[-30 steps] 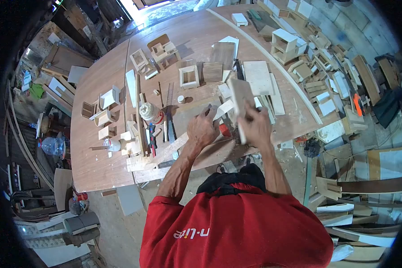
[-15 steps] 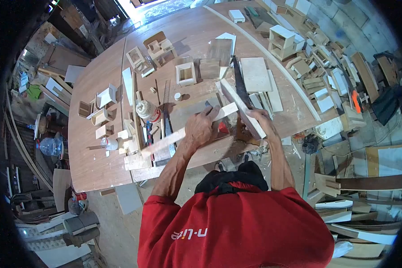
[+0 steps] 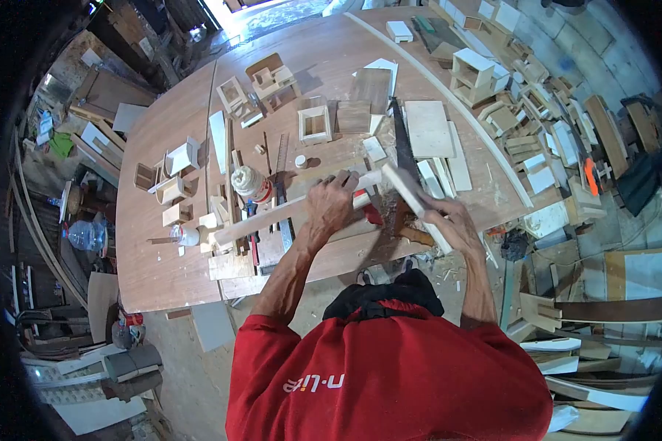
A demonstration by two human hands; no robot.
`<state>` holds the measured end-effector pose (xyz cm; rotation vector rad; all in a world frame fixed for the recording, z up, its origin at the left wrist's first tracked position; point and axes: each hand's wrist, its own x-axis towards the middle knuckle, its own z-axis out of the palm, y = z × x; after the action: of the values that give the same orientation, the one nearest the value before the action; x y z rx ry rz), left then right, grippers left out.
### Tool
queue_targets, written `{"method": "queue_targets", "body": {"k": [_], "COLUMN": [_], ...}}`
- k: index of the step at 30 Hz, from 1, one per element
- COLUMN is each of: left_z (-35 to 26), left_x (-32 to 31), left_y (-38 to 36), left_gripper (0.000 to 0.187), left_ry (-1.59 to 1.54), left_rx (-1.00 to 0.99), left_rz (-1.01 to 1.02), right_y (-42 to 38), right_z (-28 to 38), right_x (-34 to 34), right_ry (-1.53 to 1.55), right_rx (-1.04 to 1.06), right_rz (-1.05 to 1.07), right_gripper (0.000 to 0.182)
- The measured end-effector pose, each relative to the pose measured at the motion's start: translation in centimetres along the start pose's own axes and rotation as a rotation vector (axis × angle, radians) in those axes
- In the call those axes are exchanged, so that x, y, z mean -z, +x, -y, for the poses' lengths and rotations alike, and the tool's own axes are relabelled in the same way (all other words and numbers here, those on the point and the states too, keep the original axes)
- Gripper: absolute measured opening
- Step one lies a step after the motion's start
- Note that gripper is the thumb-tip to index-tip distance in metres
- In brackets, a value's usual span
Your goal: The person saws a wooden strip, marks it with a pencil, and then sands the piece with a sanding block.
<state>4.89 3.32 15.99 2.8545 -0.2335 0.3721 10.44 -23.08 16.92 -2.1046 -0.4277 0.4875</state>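
Observation:
My left hand (image 3: 332, 200) is closed over a long pale wood strip (image 3: 261, 223), which slants across the near part of the table. In my right hand (image 3: 454, 224) is a shorter wood piece (image 3: 412, 198), tilted and a little blurred, its upper end close to the strip's right end. Just beyond that piece lies a handsaw with a dark blade (image 3: 402, 136). A red object (image 3: 373, 213), partly hidden, sits beside my left hand under the strip. To the left of that hand stands a jar (image 3: 250, 184) with pale contents and a red label.
Small wooden furniture models (image 3: 272, 79) stand on the table (image 3: 154, 272). Flat boards (image 3: 428, 128) lie beyond the saw, and a long thin strip (image 3: 449, 95) runs along the right side. Many wooden pieces (image 3: 522, 143) crowd the right edge.
The right-hand piece has come nearer my body and slightly right, away from the saw blade. The left-hand strip has swung lower, its right end still near the other piece.

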Motion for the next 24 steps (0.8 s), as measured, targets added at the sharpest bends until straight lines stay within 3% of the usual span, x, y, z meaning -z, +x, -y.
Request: {"method": "queue_targets", "body": {"k": [3,5,6,9,11,13,15,16,17,18,22,24], "left_z": [0.2,0.6,0.2,-0.1,0.6,1.9,2.9,3.1,3.5,3.7,4.0,4.3], "left_x": [-2.0,-2.3,-1.9,-0.5,-0.9,-1.9,-2.6,-2.4,-2.6,-3.0,-4.4,-5.8], "left_y": [0.2,0.1,-0.1,-0.1,-0.7,-1.7,-2.9,-3.2,-3.5,-3.8,-4.7,-5.0], "left_gripper": [0.058,0.058,0.058,0.047,0.039,0.036,0.031,0.024,0.024,0.022,0.020,0.019], "left_ry": [0.114,0.228,0.221,-0.034,-0.048,-0.133,-0.199,-0.234,-0.232,-0.223,-0.224,-0.204], "left_rx": [-0.112,-0.207,-0.211,-0.157,-0.014,0.055,0.121,0.218,0.221,0.195,0.204,0.184], "left_rz": [-0.093,-0.192,-0.186,-0.214,-0.066,-0.053,-0.071,0.034,0.037,0.027,0.076,0.060], "right_y": [-0.1,0.2,0.9,1.8,1.7,1.9,1.9,2.2,2.6,2.7,3.3,3.3], "right_z": [0.9,0.8,1.5,0.2,-3.2,-7.7,-10.1,-12.5,-14.4,-14.9,-16.2,-16.1], "right_x": [0.2,0.1,1.0,1.9,1.3,0.1,-0.3,-0.4,-0.5,-0.5,-0.5,-0.5], "right_ry": [-0.064,-0.334,-0.425,-0.341,-0.198,-0.316,-0.342,-0.424,-0.505,-0.489,-0.499,-0.661], "right_rx": [-0.068,0.115,0.000,-0.201,-0.207,-0.127,-0.131,-0.052,0.032,-0.073,-0.112,0.000], "right_rz": [-0.019,-0.113,-0.067,-0.094,-0.102,-0.388,-0.446,-0.524,-0.604,-0.590,-0.585,-0.650], "right_gripper": [0.059,0.057,0.059,0.059,0.059,0.060,0.063,0.064,0.065,0.064,0.062,0.058]}}
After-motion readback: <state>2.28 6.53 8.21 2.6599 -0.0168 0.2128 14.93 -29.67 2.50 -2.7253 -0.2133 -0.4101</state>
